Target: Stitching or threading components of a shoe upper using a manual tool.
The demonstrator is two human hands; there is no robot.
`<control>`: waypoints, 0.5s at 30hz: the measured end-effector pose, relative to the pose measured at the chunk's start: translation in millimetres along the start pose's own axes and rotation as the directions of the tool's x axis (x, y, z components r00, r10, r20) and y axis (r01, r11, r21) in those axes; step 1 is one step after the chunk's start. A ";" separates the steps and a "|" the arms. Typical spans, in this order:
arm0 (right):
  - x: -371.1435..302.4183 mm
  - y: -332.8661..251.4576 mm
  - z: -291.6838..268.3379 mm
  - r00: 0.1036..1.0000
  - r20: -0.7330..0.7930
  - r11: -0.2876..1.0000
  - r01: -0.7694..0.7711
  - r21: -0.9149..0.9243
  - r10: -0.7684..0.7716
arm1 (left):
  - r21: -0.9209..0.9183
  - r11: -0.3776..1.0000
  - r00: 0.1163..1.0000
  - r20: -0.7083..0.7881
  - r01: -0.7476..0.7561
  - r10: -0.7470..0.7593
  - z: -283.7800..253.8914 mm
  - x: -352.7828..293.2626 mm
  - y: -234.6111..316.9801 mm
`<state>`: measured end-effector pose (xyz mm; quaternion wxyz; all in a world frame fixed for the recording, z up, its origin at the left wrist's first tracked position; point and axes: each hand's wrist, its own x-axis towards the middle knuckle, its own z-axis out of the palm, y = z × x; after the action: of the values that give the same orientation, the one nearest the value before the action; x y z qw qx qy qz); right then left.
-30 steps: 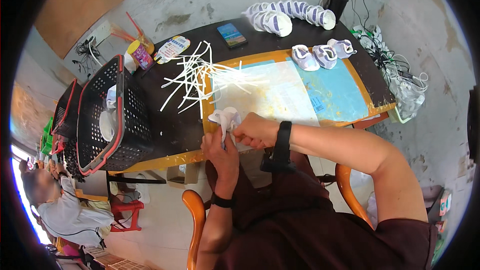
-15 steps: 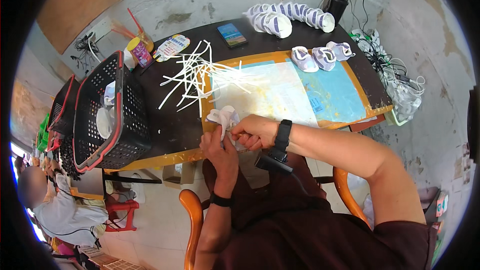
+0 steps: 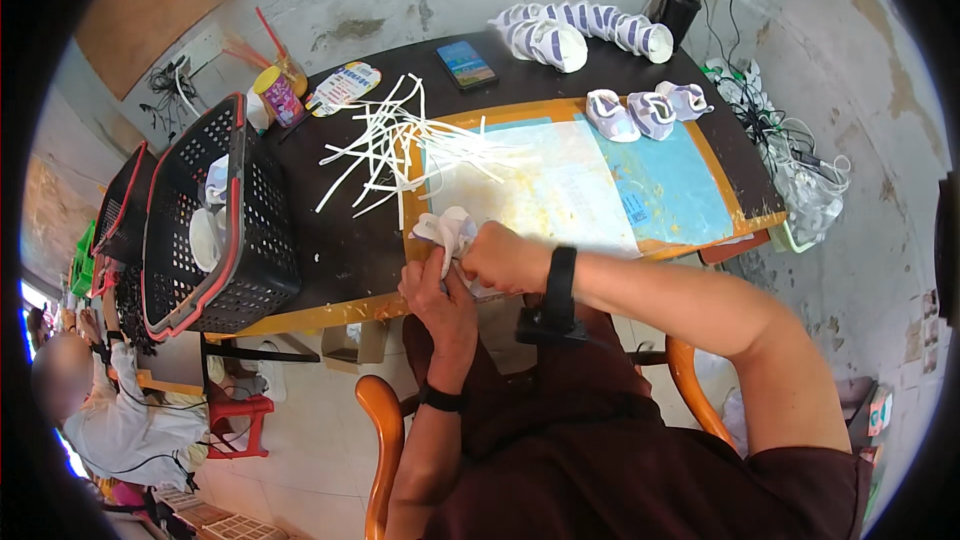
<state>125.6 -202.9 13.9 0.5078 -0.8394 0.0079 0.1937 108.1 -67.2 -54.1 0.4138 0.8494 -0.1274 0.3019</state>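
Note:
A small white and lavender shoe upper [image 3: 447, 229] is held at the table's near edge. My left hand [image 3: 438, 302] grips its lower side, thumb and fingers closed round the fabric. My right hand [image 3: 507, 258] is closed, its knuckles up, against the right side of the same shoe. Whatever its fingertips pinch is hidden behind the back of the hand. Beyond both hands lies a white, stained work sheet [image 3: 530, 190]. A loose heap of white strips [image 3: 400, 145] lies just past the shoe, to the left.
Three small shoes [image 3: 652, 115] stand on the blue sheet [image 3: 680, 190]; stacked shoes [image 3: 590, 25] lie at the back. A phone [image 3: 466, 65] is near the wall. The black basket [image 3: 262, 240] holds white pieces. Another person [image 3: 130, 420] sits at far left. Chair arms [image 3: 382, 440] flank me.
My right hand has turned over at the wrist, so its back now faces up and its curled fingers are hidden. The left hand and the shoe have hardly moved.

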 end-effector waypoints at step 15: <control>-10.8 3.8 11.5 0.914 -0.262 0.947 0.274 -0.169 -0.311 | -0.124 0.985 0.992 0.055 0.122 -0.116 -7.2 9.3 1.2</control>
<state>111.1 -196.9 9.5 0.4692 -0.8812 -0.0573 -0.0074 111.9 -62.0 -44.2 0.4812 0.8344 -0.1051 0.2476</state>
